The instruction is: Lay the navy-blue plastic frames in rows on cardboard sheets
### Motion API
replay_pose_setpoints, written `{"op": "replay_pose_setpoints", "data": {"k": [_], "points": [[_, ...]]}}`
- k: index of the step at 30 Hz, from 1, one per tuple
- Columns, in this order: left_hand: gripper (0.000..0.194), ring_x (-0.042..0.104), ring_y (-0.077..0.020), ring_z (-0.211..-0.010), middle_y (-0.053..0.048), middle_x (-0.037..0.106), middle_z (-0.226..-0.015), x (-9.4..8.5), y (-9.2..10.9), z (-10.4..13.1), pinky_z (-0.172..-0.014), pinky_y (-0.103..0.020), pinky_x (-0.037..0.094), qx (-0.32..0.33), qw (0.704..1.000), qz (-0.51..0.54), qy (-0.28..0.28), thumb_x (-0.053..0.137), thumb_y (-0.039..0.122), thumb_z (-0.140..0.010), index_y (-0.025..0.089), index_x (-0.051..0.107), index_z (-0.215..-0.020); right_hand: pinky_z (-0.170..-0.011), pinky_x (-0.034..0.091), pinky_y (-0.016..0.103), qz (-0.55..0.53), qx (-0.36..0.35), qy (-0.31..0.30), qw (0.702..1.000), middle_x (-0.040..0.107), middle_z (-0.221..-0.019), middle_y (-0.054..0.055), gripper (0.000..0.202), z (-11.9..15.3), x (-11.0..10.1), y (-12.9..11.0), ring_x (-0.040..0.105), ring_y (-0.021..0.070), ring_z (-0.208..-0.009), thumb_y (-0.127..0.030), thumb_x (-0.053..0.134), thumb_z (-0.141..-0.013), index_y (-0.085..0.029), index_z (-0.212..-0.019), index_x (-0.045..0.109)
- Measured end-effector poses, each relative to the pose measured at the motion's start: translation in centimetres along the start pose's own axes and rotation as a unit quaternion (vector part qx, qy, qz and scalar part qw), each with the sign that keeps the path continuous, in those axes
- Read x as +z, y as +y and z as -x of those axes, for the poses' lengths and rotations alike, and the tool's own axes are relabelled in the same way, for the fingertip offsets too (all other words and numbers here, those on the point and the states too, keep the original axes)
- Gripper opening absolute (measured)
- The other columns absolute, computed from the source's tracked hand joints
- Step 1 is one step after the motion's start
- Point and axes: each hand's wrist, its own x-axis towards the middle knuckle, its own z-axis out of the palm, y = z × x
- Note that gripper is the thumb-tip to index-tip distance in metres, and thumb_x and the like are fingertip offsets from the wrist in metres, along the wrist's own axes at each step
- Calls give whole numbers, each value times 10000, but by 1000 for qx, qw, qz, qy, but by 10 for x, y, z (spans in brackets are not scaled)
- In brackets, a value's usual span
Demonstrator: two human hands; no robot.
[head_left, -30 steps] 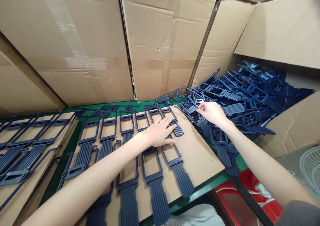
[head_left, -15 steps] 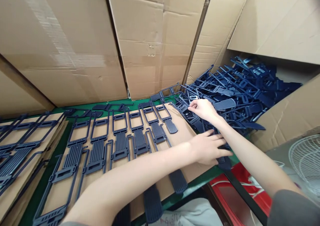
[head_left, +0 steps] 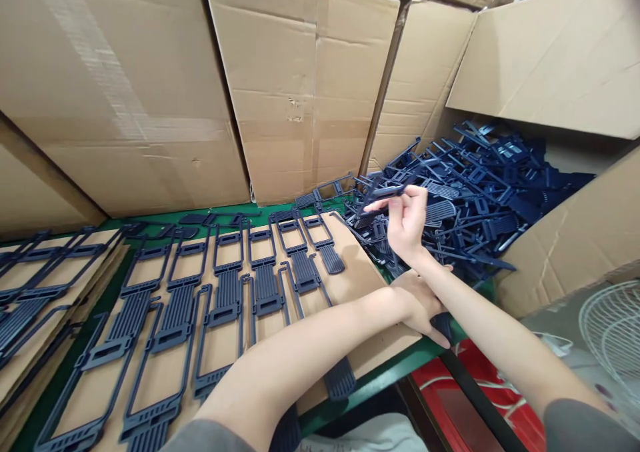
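My right hand [head_left: 409, 222] is raised at the edge of the heap, its fingers closed on a dark blue plastic part [head_left: 383, 193]. Under my right forearm lies my left hand [head_left: 417, 299], low at the right edge of a cardboard sheet [head_left: 367, 289]. Its thumb is spread, while its other fingers are partly hidden by the right arm; nothing shows held in it. Rows of dark blue frames with ribbed plates [head_left: 267, 289] lie on the sheet. Many loose parts are heaped [head_left: 480, 192] at the right.
Tall cardboard boxes [head_left: 310, 79] stand behind the green table [head_left: 385, 372]. Another sheet with parts [head_left: 37, 305] is at the left. An open carton [head_left: 565, 239] surrounds the heap. At the lower right are a white fan [head_left: 613, 332] and something red [head_left: 450, 399].
My right hand has turned upward and now has a plastic part lifted from the heap. My left hand has moved slightly and is more covered by the right forearm. The view has shifted a little.
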Motion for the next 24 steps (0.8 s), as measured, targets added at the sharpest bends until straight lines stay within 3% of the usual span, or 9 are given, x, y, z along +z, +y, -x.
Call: {"op": "replay_pose_setpoints", "data": {"k": [4,9,11,13,15,17,18,22,24], "points": [[746,148,-318,-1429,-89,348,-1500,-1,-4,4,-1151,-462,97,4,1000,-4,18,547,559,-799,157,422,-1415,-517,503,263,-83,-8,110,990,541,-584,-92,194,-9,-10,-30,577,132,-460,-434,398,-960,-262,-991,316],[599,268,-342,-1381,-118,449,-1421,0,-19,7,-1134,-530,85,9,996,-6,84,562,661,-777,221,668,-1169,-339,353,212,-47,15,221,974,471,-552,-78,251,2,-67,-60,476,111,-364,-447,563,-881,-221,-924,463],[622,267,-352,-1381,-132,455,-1412,1,-23,8,-1133,-538,75,7,994,-8,107,558,698,-761,215,691,-1130,-310,326,225,-2,52,251,967,485,-581,-60,254,21,-92,-63,472,122,-369,-442,600,-844,-223,-912,492],[629,264,-353,-1383,-139,445,-1418,2,-24,8,-1131,-541,77,1,994,-12,111,559,702,-759,211,691,-1129,-306,314,250,63,156,246,955,523,-575,-34,247,49,-114,-59,431,128,-350,-439,600,-833,-223,-930,529],[622,263,-359,-1384,-147,440,-1421,1,-21,8,-1128,-547,84,-5,995,-14,102,570,682,-766,200,684,-1143,-345,354,280,101,242,272,926,565,-611,2,254,82,-131,-50,460,144,-383,-445,634,-786,-233,-895,546],[598,258,-356,-1388,-154,437,-1423,0,-18,8,-1129,-544,92,-2,996,-14,88,578,641,-788,183,674,-1160,-415,419,315,166,274,307,896,615,-697,38,305,114,-142,-37,520,173,-453,-447,690,-706,-244,-890,557],[577,257,-351,-1391,-155,436,-1424,0,-16,8,-1131,-541,93,3,997,-12,80,580,619,-800,179,673,-1163,-441,444,338,203,292,297,886,636,-748,50,342,127,-146,-32,543,193,-477,-478,686,-688,-249,-909,561],[516,274,-327,-1390,-156,437,-1427,-1,-13,9,-1136,-535,109,23,998,-2,59,572,567,-833,181,671,-1161,-680,498,433,401,334,153,839,662,-698,63,338,159,-154,-19,652,309,-720,-530,476,-809,-244,-942,597],[533,288,-327,-1384,-162,452,-1412,0,-13,10,-1136,-526,131,27,998,-4,64,573,575,-830,172,667,-1165,-733,481,425,424,347,100,831,677,-671,53,389,164,-155,-17,664,316,-782,-525,443,-829,-249,-1051,602]]}}
